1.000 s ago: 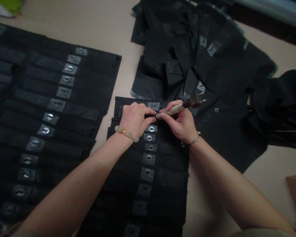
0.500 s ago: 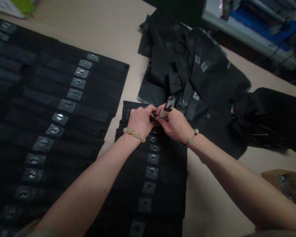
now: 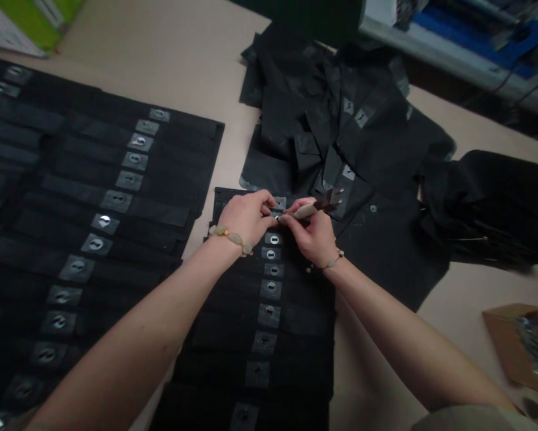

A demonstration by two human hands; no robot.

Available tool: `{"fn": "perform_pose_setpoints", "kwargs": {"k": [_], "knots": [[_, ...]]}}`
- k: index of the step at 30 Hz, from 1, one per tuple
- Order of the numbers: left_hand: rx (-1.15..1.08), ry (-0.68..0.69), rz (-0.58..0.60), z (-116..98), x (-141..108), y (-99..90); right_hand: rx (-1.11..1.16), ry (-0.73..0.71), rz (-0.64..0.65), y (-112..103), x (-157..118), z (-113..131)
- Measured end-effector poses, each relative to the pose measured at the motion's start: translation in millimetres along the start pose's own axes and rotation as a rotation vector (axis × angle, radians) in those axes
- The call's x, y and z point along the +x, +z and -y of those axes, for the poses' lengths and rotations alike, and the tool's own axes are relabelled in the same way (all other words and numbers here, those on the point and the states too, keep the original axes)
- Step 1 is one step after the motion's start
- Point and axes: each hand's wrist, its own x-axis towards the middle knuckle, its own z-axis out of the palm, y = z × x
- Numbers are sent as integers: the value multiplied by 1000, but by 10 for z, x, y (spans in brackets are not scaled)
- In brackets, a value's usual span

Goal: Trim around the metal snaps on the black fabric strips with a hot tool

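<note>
My left hand [image 3: 246, 218] pinches the top of a stack of black cloth strips [image 3: 224, 335], close to a small dark item between my hands. My right hand [image 3: 307, 233] grips a wood-handled tool [image 3: 307, 209], whose dark metal head points right and whose tip meets that same spot. Down the stack runs a column of grey square patches [image 3: 271, 288], each with a small round, shiny piece. My fingers hide the exact contact point. A beaded bracelet [image 3: 230, 239] circles my left wrist, and a thinner one [image 3: 334, 261] circles my right.
A second black panel [image 3: 39, 239] with a similar patch column lies left on the beige table [image 3: 161, 66]. A black garment pile [image 3: 376, 149] and a dark bundle [image 3: 488, 203] lie to the right. A cardboard piece [image 3: 515, 341] holds metal bits at lower right.
The tool has swung from pointing up to pointing right. My hands stay at the top of the stack, and the whole view has shifted slightly.
</note>
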Motion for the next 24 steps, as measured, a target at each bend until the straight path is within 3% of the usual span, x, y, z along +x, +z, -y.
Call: {"fn": "perform_pose_setpoints", "kwargs": {"k": [5, 10, 14, 17, 24], "knots": [[197, 168, -57, 54, 215, -46, 206, 72, -124, -80, 136, -106], [253, 168, -32, 141, 294, -6, 228, -11, 1, -41, 303, -224], [237, 189, -35, 162, 294, 4, 214, -11, 14, -4, 320, -269], [244, 184, -29, 170, 307, 2, 133, -24, 30, -5, 357, -197], [167, 141, -22, 159, 305, -25, -311, -76, 215, 17, 584, 90]]}}
